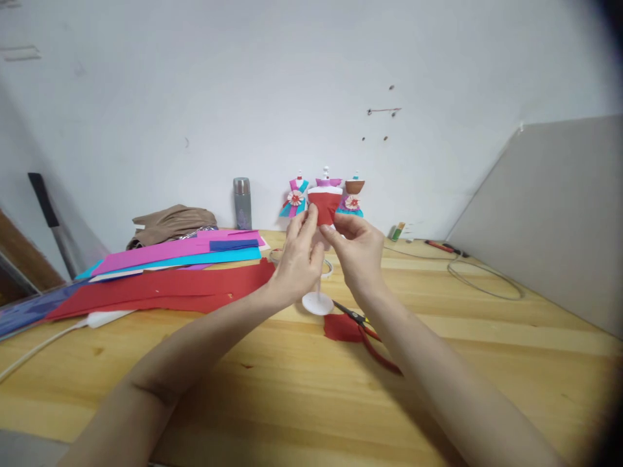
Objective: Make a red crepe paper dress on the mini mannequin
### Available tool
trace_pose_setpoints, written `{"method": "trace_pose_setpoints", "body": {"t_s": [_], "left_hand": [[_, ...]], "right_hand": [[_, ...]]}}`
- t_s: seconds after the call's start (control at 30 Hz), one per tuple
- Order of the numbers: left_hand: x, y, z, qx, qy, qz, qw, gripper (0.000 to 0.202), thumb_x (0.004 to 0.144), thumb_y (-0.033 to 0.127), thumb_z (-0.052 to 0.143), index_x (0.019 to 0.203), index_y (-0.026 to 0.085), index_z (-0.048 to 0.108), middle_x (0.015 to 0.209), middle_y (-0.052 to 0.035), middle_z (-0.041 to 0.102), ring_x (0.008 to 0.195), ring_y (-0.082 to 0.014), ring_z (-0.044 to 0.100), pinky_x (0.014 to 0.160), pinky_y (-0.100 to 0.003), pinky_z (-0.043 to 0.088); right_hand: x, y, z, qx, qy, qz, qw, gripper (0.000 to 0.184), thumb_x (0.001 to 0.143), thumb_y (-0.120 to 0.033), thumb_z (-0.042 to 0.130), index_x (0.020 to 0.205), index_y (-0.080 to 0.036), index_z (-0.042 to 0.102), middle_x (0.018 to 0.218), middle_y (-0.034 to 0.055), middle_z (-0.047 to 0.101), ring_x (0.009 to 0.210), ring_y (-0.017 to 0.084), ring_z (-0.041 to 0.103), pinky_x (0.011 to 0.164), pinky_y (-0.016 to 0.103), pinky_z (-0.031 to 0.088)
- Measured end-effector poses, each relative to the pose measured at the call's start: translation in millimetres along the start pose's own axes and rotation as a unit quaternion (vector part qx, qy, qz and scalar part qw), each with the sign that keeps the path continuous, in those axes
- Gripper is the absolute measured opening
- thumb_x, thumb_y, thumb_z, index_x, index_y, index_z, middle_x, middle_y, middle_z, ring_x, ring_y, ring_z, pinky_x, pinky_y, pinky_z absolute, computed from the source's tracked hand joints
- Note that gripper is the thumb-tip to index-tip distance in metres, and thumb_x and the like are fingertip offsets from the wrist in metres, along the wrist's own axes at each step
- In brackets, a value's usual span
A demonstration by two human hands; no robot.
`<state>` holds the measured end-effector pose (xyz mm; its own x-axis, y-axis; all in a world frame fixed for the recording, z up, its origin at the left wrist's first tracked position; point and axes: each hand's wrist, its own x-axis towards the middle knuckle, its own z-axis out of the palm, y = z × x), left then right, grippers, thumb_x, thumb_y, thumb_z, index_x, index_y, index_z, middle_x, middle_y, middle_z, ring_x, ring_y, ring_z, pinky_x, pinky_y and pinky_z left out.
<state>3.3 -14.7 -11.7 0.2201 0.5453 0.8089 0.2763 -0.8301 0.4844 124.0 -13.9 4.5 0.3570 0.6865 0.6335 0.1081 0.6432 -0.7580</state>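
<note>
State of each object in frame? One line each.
Left hand: pinching red paper bodice at one edge.
Right hand: pinching its other edge.
Red paper bodice: wrapped on the mannequin's torso, held in place.
White plastic mini mannequin stand: upright on wooden table.
Red-handled scissors: lying flat, blades look shut.
Grey metal flask: upright, capped.
Coloured paper sheets: flat, fanned stack.

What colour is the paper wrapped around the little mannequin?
The paper is red; the head view shows it.
</note>
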Motion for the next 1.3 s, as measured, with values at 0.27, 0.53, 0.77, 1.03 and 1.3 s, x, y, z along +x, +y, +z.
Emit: {"method": "trace_pose_setpoints", "body": {"t_s": [0.27, 0.53, 0.77, 1.03, 1.3], "left_hand": [[29, 5, -39.4, -0.007, 0.072, -0.05, 0.996, 0.017, 0.09, 0.018, 0.056, 0.103, 0.018, 0.068, 0.096, -0.0058, 0.072, 0.082, -0.0166, 0.067, 0.076, -0.031, 0.056], [49, 10, -100.8, 0.048, -0.01, 0.071, 0.996, 0.004, 0.078, 0.016, 0.072, 0.079, 0.02, 0.074, 0.09, -0.0038, 0.067, 0.077, -0.0139, 0.062, 0.063, -0.025, 0.049], [45, 15, -98.4, 0.079, -0.071, 0.043, 0.993, 0.008, 0.076, 0.014, 0.073, 0.072, 0.019, 0.068, 0.095, -0.0038, 0.065, 0.086, -0.0169, 0.062, 0.079, -0.031, 0.052], [38, 24, -82.1, 0.091, -0.072, 0.006, 0.993, 0.014, 0.074, 0.009, 0.071, 0.069, 0.018, 0.062, 0.126, -0.0084, 0.061, 0.123, -0.0259, 0.055, 0.104, -0.042, 0.047], [41, 19, -69.6, -0.033, -0.027, -0.065, 0.997, 0.015, 0.078, 0.015, 0.065, 0.067, 0.017, 0.055, 0.113, -0.0098, 0.069, 0.117, -0.0251, 0.062, 0.098, -0.04, 0.052]], "right_hand": [[9, 13, -3, 0.107, -0.072, 0.082, 0.988, 0.024, 0.057, -0.031, 0.082, 0.076, -0.022, 0.07, 0.078, 0.002, 0.075, 0.071, 0.019, 0.067, 0.073, 0.037, 0.056], [-14, 17, 12, 0.144, -0.173, 0.075, 0.971, 0.029, 0.061, -0.038, 0.087, 0.079, -0.025, 0.069, 0.082, 0.001, 0.074, 0.077, 0.02, 0.069, 0.076, 0.039, 0.057], [-25, 25, 19, 0.128, -0.157, 0.079, 0.976, 0.033, 0.058, -0.039, 0.086, 0.079, -0.025, 0.065, 0.082, -0.0001, 0.073, 0.076, 0.019, 0.069, 0.073, 0.038, 0.058], [-36, 16, 25, 0.077, -0.148, 0.047, 0.985, 0.031, 0.065, -0.044, 0.082, 0.079, -0.026, 0.061, 0.083, 0.001, 0.073, 0.081, 0.022, 0.071, 0.079, 0.043, 0.059], [-39, 10, 25, 0.081, -0.146, 0.056, 0.984, 0.035, 0.065, -0.046, 0.084, 0.081, -0.024, 0.061, 0.086, 0.0017, 0.071, 0.078, 0.021, 0.07, 0.073, 0.039, 0.059]]}}
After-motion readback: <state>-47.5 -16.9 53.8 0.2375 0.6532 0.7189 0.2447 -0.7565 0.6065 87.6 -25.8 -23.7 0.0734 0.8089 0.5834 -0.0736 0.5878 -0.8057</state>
